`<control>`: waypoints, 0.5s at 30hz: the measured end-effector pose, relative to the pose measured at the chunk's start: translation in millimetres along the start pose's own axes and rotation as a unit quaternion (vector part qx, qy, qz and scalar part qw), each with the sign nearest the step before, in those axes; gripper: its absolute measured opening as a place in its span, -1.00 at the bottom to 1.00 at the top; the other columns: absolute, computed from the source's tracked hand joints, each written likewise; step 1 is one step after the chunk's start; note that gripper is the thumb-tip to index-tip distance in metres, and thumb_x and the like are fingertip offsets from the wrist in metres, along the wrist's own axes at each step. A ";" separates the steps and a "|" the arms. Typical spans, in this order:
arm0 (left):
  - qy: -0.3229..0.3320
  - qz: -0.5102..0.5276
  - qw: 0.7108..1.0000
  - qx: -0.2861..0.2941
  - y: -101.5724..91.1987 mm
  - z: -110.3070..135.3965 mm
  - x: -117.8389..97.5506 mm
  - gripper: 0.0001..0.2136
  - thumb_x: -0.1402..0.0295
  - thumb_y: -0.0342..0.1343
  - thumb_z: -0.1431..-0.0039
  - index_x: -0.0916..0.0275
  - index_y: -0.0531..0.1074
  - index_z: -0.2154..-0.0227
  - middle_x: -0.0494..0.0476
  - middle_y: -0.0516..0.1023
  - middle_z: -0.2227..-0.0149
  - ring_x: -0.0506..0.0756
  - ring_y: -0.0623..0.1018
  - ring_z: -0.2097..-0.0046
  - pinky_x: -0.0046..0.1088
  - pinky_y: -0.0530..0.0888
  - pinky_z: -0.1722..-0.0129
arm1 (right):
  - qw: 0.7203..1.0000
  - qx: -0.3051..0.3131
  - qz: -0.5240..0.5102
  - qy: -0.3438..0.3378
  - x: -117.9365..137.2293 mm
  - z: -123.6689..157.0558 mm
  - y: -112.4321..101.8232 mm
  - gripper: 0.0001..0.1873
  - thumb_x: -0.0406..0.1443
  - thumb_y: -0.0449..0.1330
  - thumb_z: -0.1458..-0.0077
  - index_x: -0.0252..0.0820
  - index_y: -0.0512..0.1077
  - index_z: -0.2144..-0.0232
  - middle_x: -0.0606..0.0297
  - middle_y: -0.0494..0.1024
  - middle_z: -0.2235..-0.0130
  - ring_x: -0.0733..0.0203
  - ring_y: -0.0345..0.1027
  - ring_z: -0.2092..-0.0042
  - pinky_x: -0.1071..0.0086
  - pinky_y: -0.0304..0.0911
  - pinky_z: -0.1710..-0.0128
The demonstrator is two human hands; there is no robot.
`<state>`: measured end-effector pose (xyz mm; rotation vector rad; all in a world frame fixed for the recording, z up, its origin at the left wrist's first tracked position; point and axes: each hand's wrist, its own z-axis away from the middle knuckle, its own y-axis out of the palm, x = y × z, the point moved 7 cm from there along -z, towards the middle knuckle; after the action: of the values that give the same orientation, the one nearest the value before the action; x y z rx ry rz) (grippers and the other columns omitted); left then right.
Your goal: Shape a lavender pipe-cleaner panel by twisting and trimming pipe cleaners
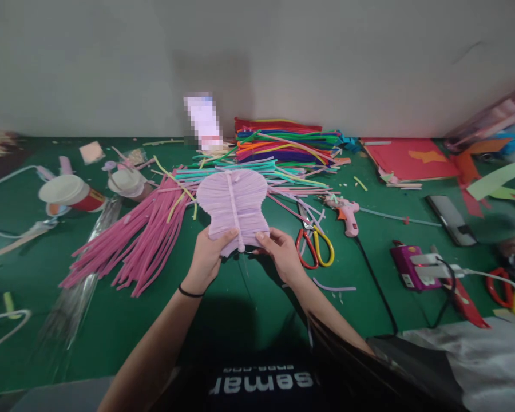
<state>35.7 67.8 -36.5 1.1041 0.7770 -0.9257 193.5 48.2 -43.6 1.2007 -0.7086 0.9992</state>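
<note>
A flat lilac piece made of pipe cleaners (234, 206), wide and rounded at the top and narrower at the bottom, is held up over the green table (240, 309). My left hand (209, 257) grips its lower left edge with the thumb on the front. My right hand (278, 252) pinches its lower right edge. A black band sits on my left wrist. A vertical ridge runs down the middle of the piece.
Loose pink pipe cleaners (137, 240) lie to the left, a many-coloured stack (283, 143) at the back. Red-and-yellow scissors (313, 246) and a pink glue gun (345, 212) lie right of my hands. Paper cups (68, 191) stand at left, a power strip (412, 266) at right.
</note>
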 end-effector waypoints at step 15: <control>-0.010 -0.012 1.000 0.015 4.6 2.6 3.5 -0.63 0.39 0.42 0.22 0.30 0.57 0.25 0.16 0.66 0.25 0.11 0.62 0.26 -0.36 0.52 0.13 | 0.999 0.007 -0.017 0.046 -7.6 1.0 3.8 -0.68 -0.21 0.44 0.23 -0.22 0.56 0.35 0.31 0.61 0.36 0.28 0.45 0.37 0.40 0.43 0.34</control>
<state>41.5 65.3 -37.1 1.1113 0.7630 -0.9692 186.9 45.6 -48.3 1.1675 -0.6078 1.0255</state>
